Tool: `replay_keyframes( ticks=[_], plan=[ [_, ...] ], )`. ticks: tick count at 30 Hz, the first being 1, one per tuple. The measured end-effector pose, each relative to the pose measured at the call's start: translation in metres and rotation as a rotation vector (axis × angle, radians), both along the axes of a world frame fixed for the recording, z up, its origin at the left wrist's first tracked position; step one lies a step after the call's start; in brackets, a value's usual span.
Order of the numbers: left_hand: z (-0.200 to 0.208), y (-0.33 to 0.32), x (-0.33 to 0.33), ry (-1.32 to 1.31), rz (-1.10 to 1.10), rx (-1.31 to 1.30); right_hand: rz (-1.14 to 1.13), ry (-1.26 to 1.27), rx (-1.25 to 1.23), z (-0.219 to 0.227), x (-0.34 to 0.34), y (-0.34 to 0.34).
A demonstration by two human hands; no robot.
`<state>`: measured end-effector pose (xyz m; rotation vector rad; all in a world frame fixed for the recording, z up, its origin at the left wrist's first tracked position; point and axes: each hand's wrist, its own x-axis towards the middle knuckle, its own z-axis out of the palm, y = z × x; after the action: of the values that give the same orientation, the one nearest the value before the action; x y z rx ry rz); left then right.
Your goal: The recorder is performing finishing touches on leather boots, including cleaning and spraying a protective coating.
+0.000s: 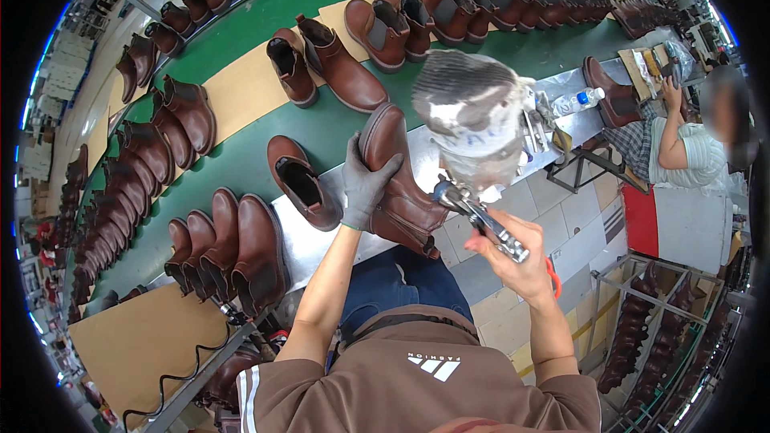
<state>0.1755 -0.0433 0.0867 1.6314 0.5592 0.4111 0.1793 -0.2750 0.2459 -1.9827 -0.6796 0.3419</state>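
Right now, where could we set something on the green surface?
Free: the smooth green surface between the single brown leather boot beside the grey-gloved left hand and the flat tan paper. Crowded: the upper-right row of brown boots.

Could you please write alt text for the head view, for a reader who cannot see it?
A person's gloved left hand grips a brown boot while the bare right hand holds a metal spray gun close to it. Rows of similar boots line a green table; another person sits at right.
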Motion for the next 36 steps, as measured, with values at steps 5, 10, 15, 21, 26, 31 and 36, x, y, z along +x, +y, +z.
replay_keyframes(
  ticks=[5, 10, 15, 21, 26, 31, 36],
  plan=[
    [-0.002, -0.001, 0.0, 0.01, -0.054, 0.025, -0.159, -0.097, 0.065, -0.011, 0.01, 0.022],
    [-0.005, 0.004, -0.004, 0.002, -0.088, -0.09, -0.052, -0.029, 0.011, -0.003, 0.005, 0.01],
    [-0.015, 0.004, -0.003, -0.011, -0.123, -0.182, -0.125, -0.144, 0.027, -0.013, 0.009, 0.033],
    [-0.021, 0.005, -0.005, -0.075, -0.129, -0.403, -0.076, -0.034, 0.012, -0.014, 0.001, 0.009],
    [-0.031, 0.003, -0.003, -0.092, -0.14, -0.498, -0.109, -0.034, 0.04, -0.021, 0.0, 0.023],
    [-0.028, 0.006, -0.005, -0.071, -0.116, -0.452, -0.081, 0.029, -0.03, -0.013, -0.003, 0.004],
    [-0.023, 0.004, 0.0, -0.069, -0.126, -0.378, -0.078, -0.102, -0.013, -0.023, 0.0, 0.018]
  ],
)
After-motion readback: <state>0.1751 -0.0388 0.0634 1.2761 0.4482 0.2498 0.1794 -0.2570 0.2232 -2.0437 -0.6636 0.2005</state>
